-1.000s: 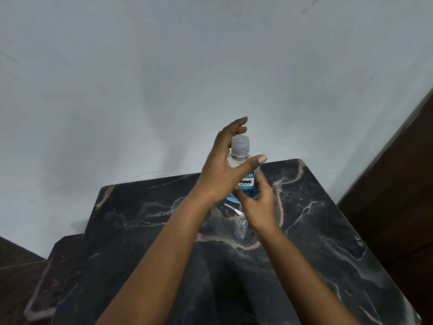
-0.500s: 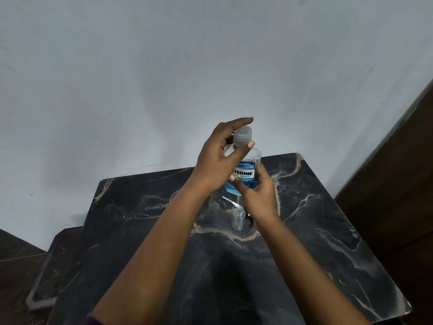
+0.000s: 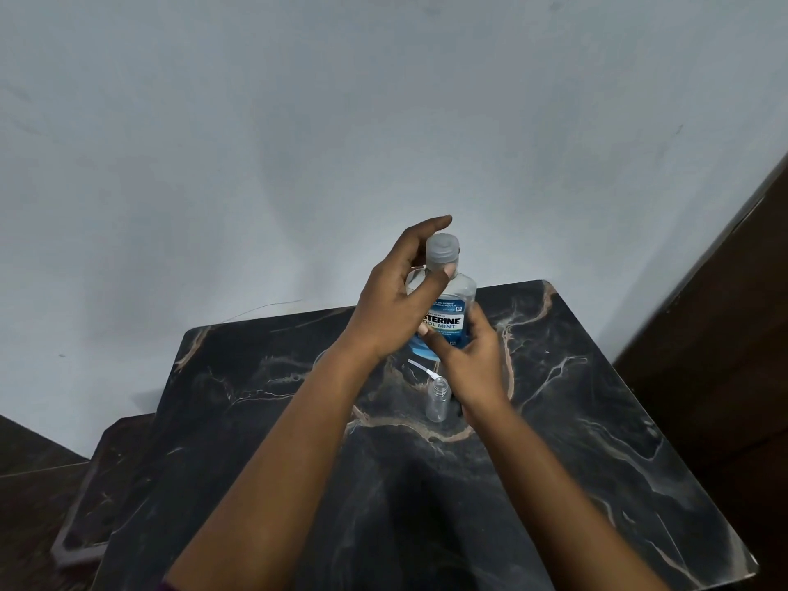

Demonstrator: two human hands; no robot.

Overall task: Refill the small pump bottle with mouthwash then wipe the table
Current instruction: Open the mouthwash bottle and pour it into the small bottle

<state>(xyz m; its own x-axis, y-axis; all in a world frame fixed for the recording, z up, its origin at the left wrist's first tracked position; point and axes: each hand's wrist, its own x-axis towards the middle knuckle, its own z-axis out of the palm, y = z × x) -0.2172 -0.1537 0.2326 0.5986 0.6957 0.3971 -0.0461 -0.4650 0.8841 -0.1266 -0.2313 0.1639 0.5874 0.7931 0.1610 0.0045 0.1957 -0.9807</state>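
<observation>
On the dark marble table, the small pump bottle stands uncapped and empty. Right hand grips the mouthwash bottle; left hand pinches its cap. Pouring and wiping remain.

Support surface: black marble-patterned table, set against a pale wall.

The top is dark with tan and white veining and shows its far edge and right-hand corners. Standing upright on it near the far edge is a mouthwash bottle with a blue label and a translucent cap. Just in front of it stands a small clear bottle, uncapped, also upright. A thin white pump tube lies between the two. A round clear item shows at the left, mostly hidden behind an arm; not identifiable.
</observation>
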